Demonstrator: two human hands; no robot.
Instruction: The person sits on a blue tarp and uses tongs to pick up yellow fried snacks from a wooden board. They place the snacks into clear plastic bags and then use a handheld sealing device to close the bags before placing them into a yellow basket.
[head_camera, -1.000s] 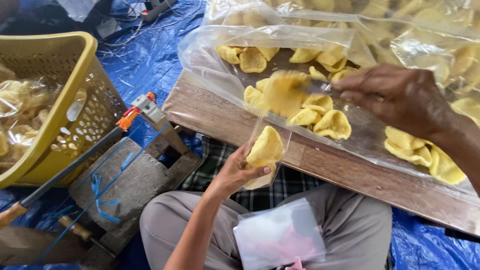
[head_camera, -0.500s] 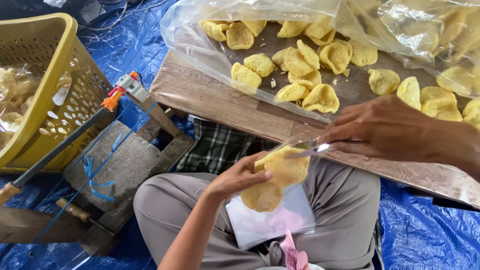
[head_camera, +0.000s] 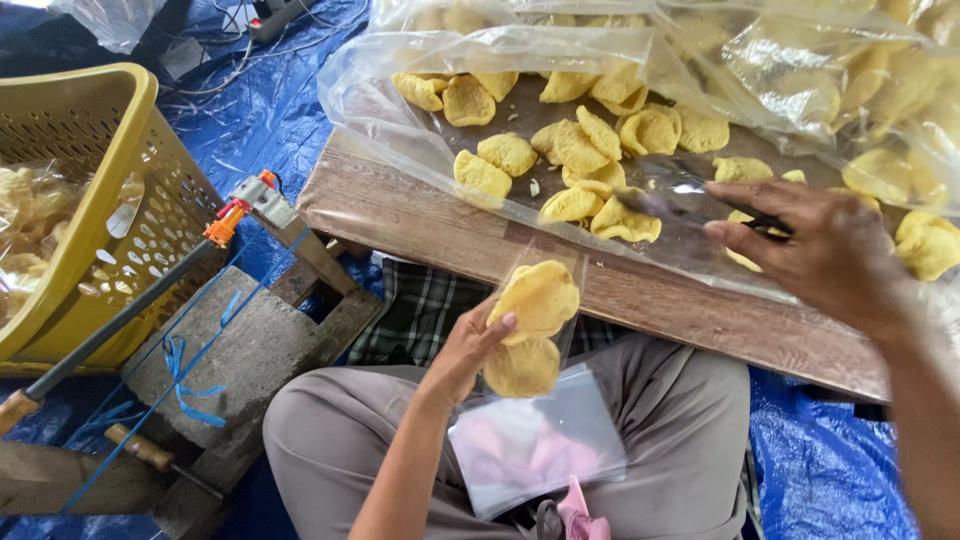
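A: Bags (head_camera: 535, 440) are seen nearest, a stack of clear flat ones laid on the lap, pink tinted beneath, with a pink scrap at the lower edge.

B: And what is held above it?

A: A narrow clear pouch (head_camera: 535, 330) is pinched by the left hand (head_camera: 465, 350), thumb pressed on the front; two round yellow crackers (head_camera: 540, 300) are stacked inside it, one above the other.

B: The left side?

A: A grey sealer (head_camera: 250, 330) with blue string is set on the blue tarp (head_camera: 830, 460), its long bar ending in an orange tip. Beyond it a yellow basket (head_camera: 90, 150) is filled with packed clear bags of crackers.

B: The right hand?

A: The right hand (head_camera: 820, 250) is stretched over the board (head_camera: 420, 215), fingers closed on metal tongs (head_camera: 690, 200) whose tips are laid among loose crackers (head_camera: 590, 150) on a clear sheet (head_camera: 400, 110). Whether anything is caught between the tips cannot be told; they are blurred. Farther off, large clear sacks (head_camera: 800, 60) of the same crackers are heaped.

B: What has changed from half a second earlier?

A: The right hand was then down at the pouch, tongs at its mouth; it has been moved back up to the pile. The pouch has been kept in the same grip over the lap.
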